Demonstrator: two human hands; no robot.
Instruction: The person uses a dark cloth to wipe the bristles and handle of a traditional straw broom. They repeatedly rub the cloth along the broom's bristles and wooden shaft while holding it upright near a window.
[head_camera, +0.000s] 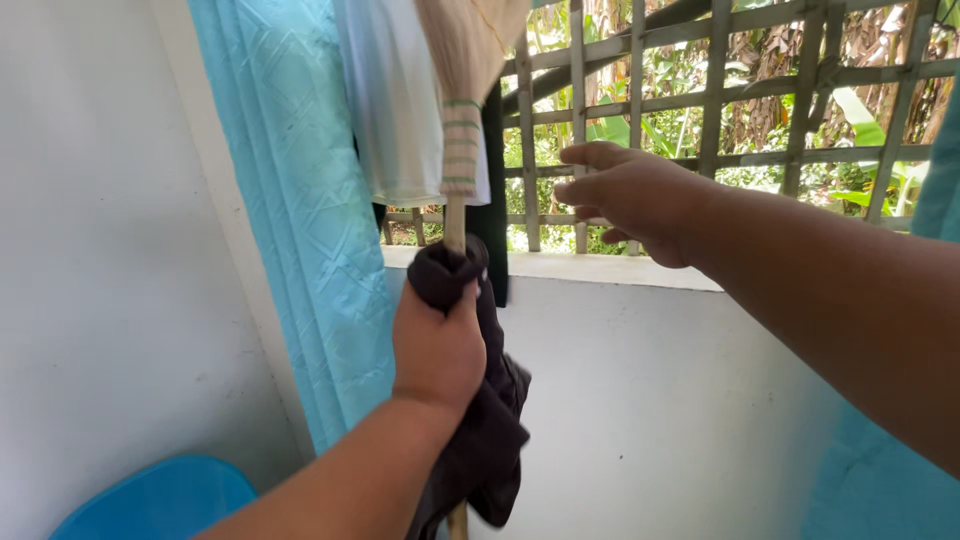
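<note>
My left hand (437, 345) is closed around a wooden broom handle (455, 222) with a dark cloth (490, 420) wrapped about it. The broom stands upside down, its straw head (465, 55) at the top with green binding bands. The cloth hangs down below my fist. My right hand (625, 195) reaches out toward the broom at about the level of its bindings, fingers apart and holding nothing, a short way right of the handle.
A light blue curtain (300, 200) hangs at the left beside a white wall (100, 250). A white garment (395, 100) hangs behind the broom. A wooden lattice (720, 110) tops a low white wall (640, 400), with greenery beyond. A blue rounded object (160, 500) sits at the bottom left.
</note>
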